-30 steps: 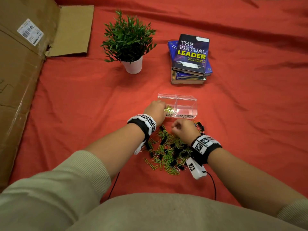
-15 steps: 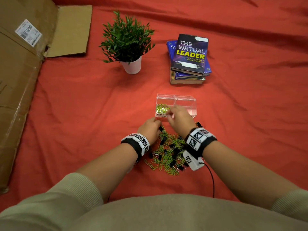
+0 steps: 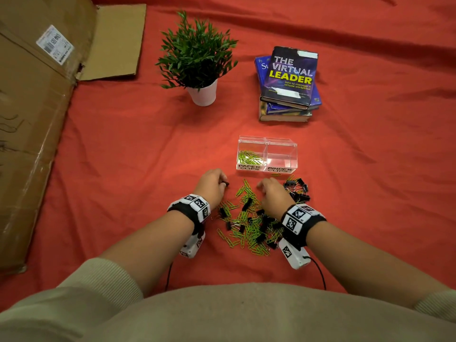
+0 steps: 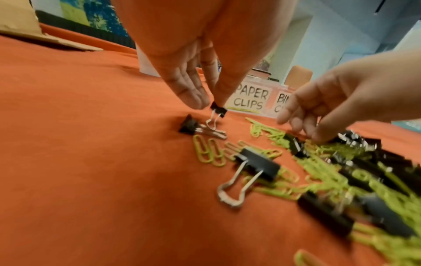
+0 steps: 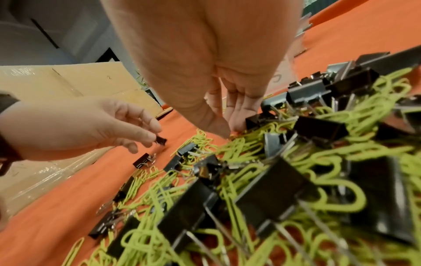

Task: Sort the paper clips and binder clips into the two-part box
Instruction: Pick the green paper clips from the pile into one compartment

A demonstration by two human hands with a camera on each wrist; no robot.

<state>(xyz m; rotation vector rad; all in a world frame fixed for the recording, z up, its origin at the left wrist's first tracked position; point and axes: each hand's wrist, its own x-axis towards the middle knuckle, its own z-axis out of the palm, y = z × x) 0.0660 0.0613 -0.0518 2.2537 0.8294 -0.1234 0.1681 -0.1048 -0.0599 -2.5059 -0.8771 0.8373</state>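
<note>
The clear two-part box (image 3: 267, 144) stands on the red cloth. Its left part, labelled PAPER CLIPS, holds green paper clips (image 3: 248, 156); the right part, labelled BINDER CLIPS, looks bare. In front of it lies a mixed pile (image 3: 251, 220) of green paper clips and black binder clips. My left hand (image 3: 222, 182) is at the pile's left edge and pinches a small black binder clip (image 4: 219, 110) just above the cloth. Another binder clip (image 4: 189, 125) lies beneath it. My right hand (image 3: 262, 187) reaches down, its fingertips (image 5: 238, 124) touching the pile and holding nothing that shows.
A potted plant (image 3: 197, 60) and a stack of books (image 3: 288, 82) stand behind the clear box. A large cardboard box (image 3: 37, 119) runs along the left side. Several binder clips (image 3: 297, 188) lie bunched at the pile's right.
My right hand came back from the box down to the pile. My left hand moved from the box to the pile's left edge and picked up a binder clip.
</note>
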